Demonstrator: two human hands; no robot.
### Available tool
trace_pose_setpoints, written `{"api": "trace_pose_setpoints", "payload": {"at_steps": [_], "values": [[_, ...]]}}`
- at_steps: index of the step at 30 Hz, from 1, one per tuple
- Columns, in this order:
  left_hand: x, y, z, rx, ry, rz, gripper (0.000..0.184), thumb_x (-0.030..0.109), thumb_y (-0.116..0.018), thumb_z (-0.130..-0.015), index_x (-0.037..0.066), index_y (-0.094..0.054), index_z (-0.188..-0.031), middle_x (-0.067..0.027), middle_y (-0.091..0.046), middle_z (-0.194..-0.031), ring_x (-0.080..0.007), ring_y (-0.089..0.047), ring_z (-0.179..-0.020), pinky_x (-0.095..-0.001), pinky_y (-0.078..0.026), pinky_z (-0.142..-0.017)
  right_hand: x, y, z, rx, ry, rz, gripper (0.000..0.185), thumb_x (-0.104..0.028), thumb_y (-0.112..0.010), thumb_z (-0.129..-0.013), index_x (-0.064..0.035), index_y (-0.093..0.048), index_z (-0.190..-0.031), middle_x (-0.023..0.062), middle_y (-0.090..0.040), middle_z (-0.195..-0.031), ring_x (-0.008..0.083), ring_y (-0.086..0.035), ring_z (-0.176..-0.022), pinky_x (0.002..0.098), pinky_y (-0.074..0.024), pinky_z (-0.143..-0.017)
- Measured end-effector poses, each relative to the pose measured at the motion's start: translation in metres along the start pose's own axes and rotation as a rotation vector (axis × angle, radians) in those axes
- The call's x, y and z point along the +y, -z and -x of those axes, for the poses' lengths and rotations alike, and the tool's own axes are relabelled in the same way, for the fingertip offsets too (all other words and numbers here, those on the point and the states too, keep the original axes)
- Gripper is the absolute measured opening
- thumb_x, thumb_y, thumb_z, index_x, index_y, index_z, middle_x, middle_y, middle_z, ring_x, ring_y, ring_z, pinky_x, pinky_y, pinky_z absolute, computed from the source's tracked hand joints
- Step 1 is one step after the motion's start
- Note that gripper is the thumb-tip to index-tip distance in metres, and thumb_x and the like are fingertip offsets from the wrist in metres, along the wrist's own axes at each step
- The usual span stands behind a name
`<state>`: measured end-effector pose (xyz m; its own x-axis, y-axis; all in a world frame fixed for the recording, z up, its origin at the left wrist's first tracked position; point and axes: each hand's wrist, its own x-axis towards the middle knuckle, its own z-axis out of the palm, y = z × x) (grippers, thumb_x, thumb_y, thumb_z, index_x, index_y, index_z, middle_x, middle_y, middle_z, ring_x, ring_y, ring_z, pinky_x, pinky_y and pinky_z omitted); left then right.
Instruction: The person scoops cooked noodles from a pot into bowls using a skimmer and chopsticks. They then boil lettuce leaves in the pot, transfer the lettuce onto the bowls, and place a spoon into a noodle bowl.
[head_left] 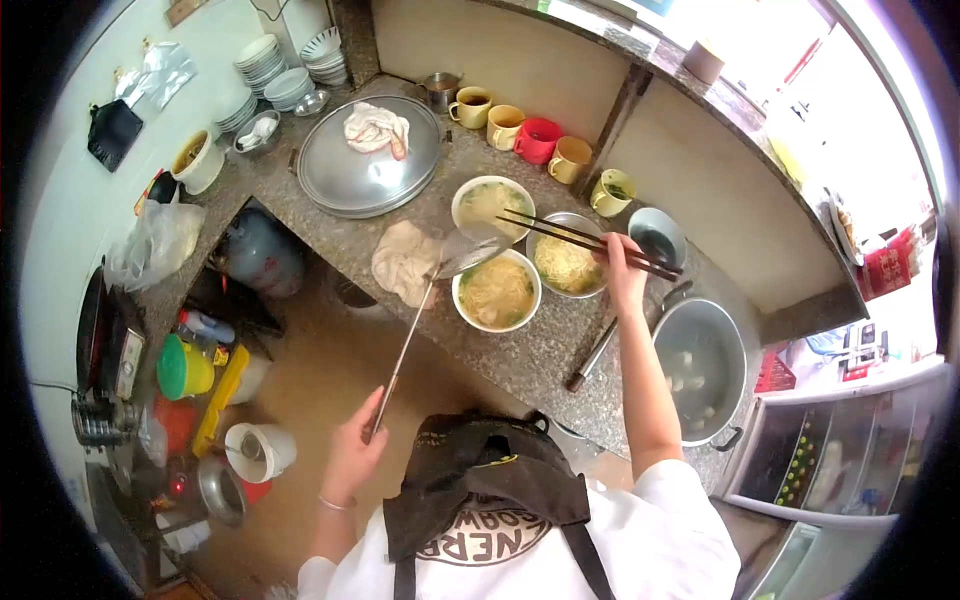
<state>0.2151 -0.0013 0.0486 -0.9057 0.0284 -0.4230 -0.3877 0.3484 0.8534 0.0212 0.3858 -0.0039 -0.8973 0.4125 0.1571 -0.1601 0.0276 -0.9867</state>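
Observation:
My left hand is closed round the long handle of a skimmer. Its shallow head hovers over the gap between two white bowls. Noodles in broth fill the nearer bowl; pale soup with green bits is in the farther bowl. Long dark chopsticks are gripped in my right hand, their tips reaching over the farther bowl. Just left of that hand is a metal bowl of yellow noodles, partly behind the chopsticks. A crumpled cloth lies left of the skimmer head.
A large pot of cloudy liquid stands at the right. Behind the bowls runs a row of mugs, including a red mug. A wide metal lid with a cloth on it sits at the left, and a dark-ended tool lies near the counter's edge.

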Motion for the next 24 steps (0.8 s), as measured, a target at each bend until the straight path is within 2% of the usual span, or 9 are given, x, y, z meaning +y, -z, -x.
{"api": "trace_pose_setpoints", "payload": {"at_steps": [2, 5, 10, 12, 15, 16, 18, 20, 24], "values": [[-0.014, -0.005, -0.006, -0.019, -0.115, -0.119, 0.053, 0.003, -0.051, -0.076, 0.011, -0.042, -0.128, 0.0, -0.049, -0.072, -0.0037, -0.043, -0.056, -0.0192, -0.036, -0.049, 0.001, 0.028, 0.008, 0.007, 0.014, 0.06, 0.022, -0.018, -0.05, -0.087, 0.0014, -0.059, -0.089, 0.0068, -0.06, -0.077, 0.0129, -0.059, -0.066, 0.0236, -0.0486, -0.062], [-0.024, -0.014, -0.013, 0.007, -0.241, -0.082, 0.053, 0.001, -0.051, -0.076, 0.011, -0.042, -0.128, 0.0013, -0.049, -0.075, -0.0035, -0.042, -0.058, -0.0187, -0.036, -0.05, -0.038, 0.08, 0.04, 0.238, 0.037, 0.054, 0.025, -0.023, -0.049, -0.088, -0.0005, -0.06, -0.087, 0.0065, -0.059, -0.075, 0.0138, -0.058, -0.064, 0.0244, -0.0484, -0.061], [-0.004, -0.023, -0.02, -0.087, -0.1, 0.139, 0.054, -0.002, -0.048, -0.078, 0.009, -0.038, -0.13, 0.0039, -0.048, -0.078, -0.0022, -0.038, -0.056, -0.0162, -0.035, -0.047, -0.061, 0.186, 0.137, 0.57, 0.008, 0.198, 0.028, -0.025, -0.048, -0.089, 0.0006, -0.058, -0.087, 0.0081, -0.057, -0.08, 0.0138, -0.057, -0.071, 0.0266, -0.0499, -0.064], [0.003, -0.029, -0.029, -0.114, -0.097, 0.165, 0.054, -0.002, -0.047, -0.078, 0.009, -0.037, -0.131, 0.004, -0.047, -0.076, -0.0016, -0.037, -0.055, -0.0154, -0.033, -0.043, -0.048, 0.2, 0.174, 0.56, 0.105, 0.328, 0.028, -0.025, -0.047, -0.089, 0.0008, -0.059, -0.085, 0.006, -0.057, -0.079, 0.0129, -0.055, -0.07, 0.0253, -0.0485, -0.064], [0.017, -0.05, -0.043, -0.217, -0.11, 0.251, 0.055, -0.002, -0.047, -0.078, 0.008, -0.035, -0.131, 0.0015, -0.048, -0.072, -0.0025, -0.038, -0.046, -0.0157, -0.031, -0.038, -0.046, 0.189, 0.207, 0.554, 0.124, 0.643, 0.026, -0.02, -0.046, -0.089, 0.0016, -0.058, -0.079, 0.0039, -0.055, -0.073, 0.0115, -0.053, -0.069, 0.0242, -0.0434, -0.065], [0.024, -0.057, -0.047, -0.244, -0.123, 0.293, 0.056, -0.003, -0.046, -0.078, 0.007, -0.034, -0.131, -0.0006, -0.049, -0.069, -0.0034, -0.038, -0.041, -0.0158, -0.03, -0.036, -0.04, 0.184, 0.213, 0.587, 0.091, 0.526, 0.026, -0.018, -0.045, -0.089, 0.0017, -0.056, -0.078, 0.0043, -0.054, -0.073, 0.0112, -0.052, -0.07, 0.0242, -0.0435, -0.065], [0.025, -0.061, -0.052, -0.237, -0.158, 0.302, 0.055, -0.002, -0.045, -0.079, 0.006, -0.032, -0.131, -0.0022, -0.05, -0.071, -0.0036, -0.039, -0.041, -0.0157, -0.031, -0.034, -0.051, 0.172, 0.2, 0.574, 0.202, 0.538, 0.025, -0.017, -0.044, -0.089, 0.0023, -0.056, -0.078, 0.0042, -0.054, -0.073, 0.0114, -0.052, -0.07, 0.0237, -0.0435, -0.065], [0.026, -0.063, -0.055, -0.169, -0.242, 0.32, 0.054, -0.002, -0.046, -0.079, 0.006, -0.033, -0.131, -0.0025, -0.05, -0.072, -0.0033, -0.039, -0.04, -0.0152, -0.031, -0.034, -0.064, 0.157, 0.182, 0.446, 0.174, 0.476, 0.023, -0.013, -0.044, -0.089, 0.0026, -0.058, -0.08, 0.0053, -0.056, -0.075, 0.0118, -0.053, -0.068, 0.0245, -0.0439, -0.065], [0.026, -0.056, -0.056, -0.046, -0.242, 0.311, 0.054, 0.0, -0.047, -0.08, 0.006, -0.032, -0.132, -0.0013, -0.05, -0.074, -0.0023, -0.039, -0.045, -0.0153, -0.034, -0.038, -0.054, 0.093, 0.125, 0.205, 0.231, 0.4, 0.015, -0.008, -0.049, -0.084, 0.0021, -0.061, -0.082, 0.0064, -0.058, -0.075, 0.0123, -0.056, -0.072, 0.0234, -0.0435, -0.065]]}}
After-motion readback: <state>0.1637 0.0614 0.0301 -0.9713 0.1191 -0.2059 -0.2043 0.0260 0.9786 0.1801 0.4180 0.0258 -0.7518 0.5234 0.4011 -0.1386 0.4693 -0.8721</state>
